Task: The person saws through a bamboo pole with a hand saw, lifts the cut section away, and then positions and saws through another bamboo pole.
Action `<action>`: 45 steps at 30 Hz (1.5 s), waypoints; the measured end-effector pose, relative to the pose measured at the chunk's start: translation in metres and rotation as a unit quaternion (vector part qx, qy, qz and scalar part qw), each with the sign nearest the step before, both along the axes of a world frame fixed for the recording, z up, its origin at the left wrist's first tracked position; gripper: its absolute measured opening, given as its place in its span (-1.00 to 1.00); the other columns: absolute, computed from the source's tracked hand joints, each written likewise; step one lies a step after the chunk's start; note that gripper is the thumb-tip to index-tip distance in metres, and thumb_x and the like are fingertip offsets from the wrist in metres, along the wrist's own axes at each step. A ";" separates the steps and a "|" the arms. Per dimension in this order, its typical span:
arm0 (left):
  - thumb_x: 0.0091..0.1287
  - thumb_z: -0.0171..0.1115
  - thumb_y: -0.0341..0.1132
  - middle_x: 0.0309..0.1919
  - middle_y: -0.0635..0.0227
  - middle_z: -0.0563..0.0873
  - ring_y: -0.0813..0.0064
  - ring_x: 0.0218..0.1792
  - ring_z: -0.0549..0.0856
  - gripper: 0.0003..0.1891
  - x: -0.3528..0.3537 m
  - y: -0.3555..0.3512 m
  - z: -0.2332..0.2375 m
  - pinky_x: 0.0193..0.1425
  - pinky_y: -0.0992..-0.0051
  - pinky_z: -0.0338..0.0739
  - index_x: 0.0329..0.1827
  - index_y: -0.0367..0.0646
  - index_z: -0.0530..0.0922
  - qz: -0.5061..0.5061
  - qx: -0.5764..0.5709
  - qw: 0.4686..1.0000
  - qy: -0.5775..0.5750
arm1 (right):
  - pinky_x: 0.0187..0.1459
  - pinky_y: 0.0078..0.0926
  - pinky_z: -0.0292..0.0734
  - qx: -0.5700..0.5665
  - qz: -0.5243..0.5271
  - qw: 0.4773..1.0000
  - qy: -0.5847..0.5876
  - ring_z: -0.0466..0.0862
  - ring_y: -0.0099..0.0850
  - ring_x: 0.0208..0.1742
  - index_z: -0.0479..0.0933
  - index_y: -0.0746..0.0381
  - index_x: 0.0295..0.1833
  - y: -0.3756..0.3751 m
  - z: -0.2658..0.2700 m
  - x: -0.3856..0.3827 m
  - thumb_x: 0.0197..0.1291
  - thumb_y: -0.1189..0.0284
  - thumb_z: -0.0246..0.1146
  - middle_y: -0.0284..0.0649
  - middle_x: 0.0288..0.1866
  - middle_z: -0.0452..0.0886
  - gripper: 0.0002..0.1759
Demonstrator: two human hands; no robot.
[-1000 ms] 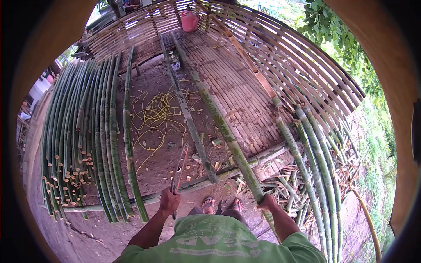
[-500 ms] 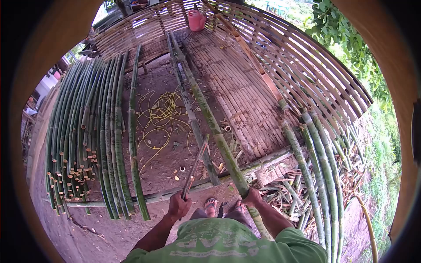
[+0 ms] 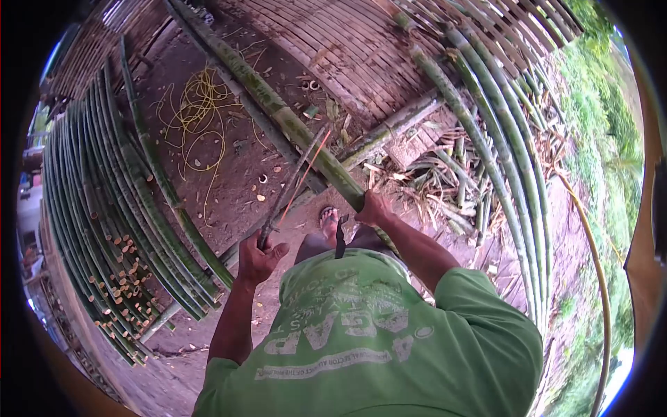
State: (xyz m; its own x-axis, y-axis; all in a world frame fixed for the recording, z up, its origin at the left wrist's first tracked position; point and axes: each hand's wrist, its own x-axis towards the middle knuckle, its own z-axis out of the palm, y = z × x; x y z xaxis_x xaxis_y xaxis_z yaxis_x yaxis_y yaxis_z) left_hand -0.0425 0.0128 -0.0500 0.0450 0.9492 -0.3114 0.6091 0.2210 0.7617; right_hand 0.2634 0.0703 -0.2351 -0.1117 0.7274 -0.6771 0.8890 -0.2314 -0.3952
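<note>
- Bamboo pole (image 3: pixel 278 111): lies aslant across the crosswise pole (image 3: pixel 396 126), its near part running beneath the right hand towards the wearer's body. Judged by length and girth, it is fairly heavy and stiff; the smooth green rind is probably slippery if damp. A full-palm grip close to the support appears the surest hold.
- Right hand (image 3: pixel 375 208): wraps the bamboo pole from above, closed only as far as its thickness allows; the fingertips are partly hidden.
- Left hand (image 3: pixel 258 260): fingers curl round the near end of the bow saw (image 3: pixel 283 199), thumb standing out to the side. The saw appears light, with a rigid frame and a slender blade; the handle end is the safe place to grasp.
- Yellow cord (image 3: pixel 201 104): lies coiled on the ground, left of the bamboo pole.
</note>
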 end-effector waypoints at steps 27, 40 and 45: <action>0.12 0.17 -0.39 -0.71 0.09 0.51 0.06 -0.63 0.59 -0.85 -0.025 0.010 -0.074 -0.51 0.19 0.44 -0.49 -0.23 0.40 -0.170 -0.011 0.984 0.055 | -0.09 -0.17 0.61 -0.003 -0.119 0.992 -0.035 0.69 -0.07 -0.11 0.43 0.23 -0.03 -0.012 0.009 -0.026 -0.28 0.29 0.45 -0.02 -0.18 0.66 -0.39; 0.15 0.17 -0.42 -0.75 0.27 0.37 0.48 -0.71 0.37 -0.83 -0.015 0.019 -0.140 -0.59 0.33 0.29 -0.51 -0.21 0.36 -0.171 0.065 0.983 0.009 | -0.10 -0.20 0.61 -0.034 -0.121 0.991 -0.046 0.70 -0.10 -0.12 0.46 0.22 -0.02 -0.009 0.002 -0.025 -0.30 0.27 0.48 -0.05 -0.18 0.67 -0.37; 0.14 0.17 -0.43 -0.76 0.22 0.39 0.32 -0.70 0.41 -0.83 -0.016 0.004 -0.140 -0.59 0.30 0.32 -0.53 -0.20 0.35 -0.158 0.064 0.985 -0.003 | -0.08 -0.22 0.61 -0.037 -0.127 0.989 -0.066 0.70 -0.11 -0.10 0.48 0.22 -0.02 -0.010 0.008 -0.030 -0.29 0.27 0.47 -0.05 -0.16 0.67 -0.38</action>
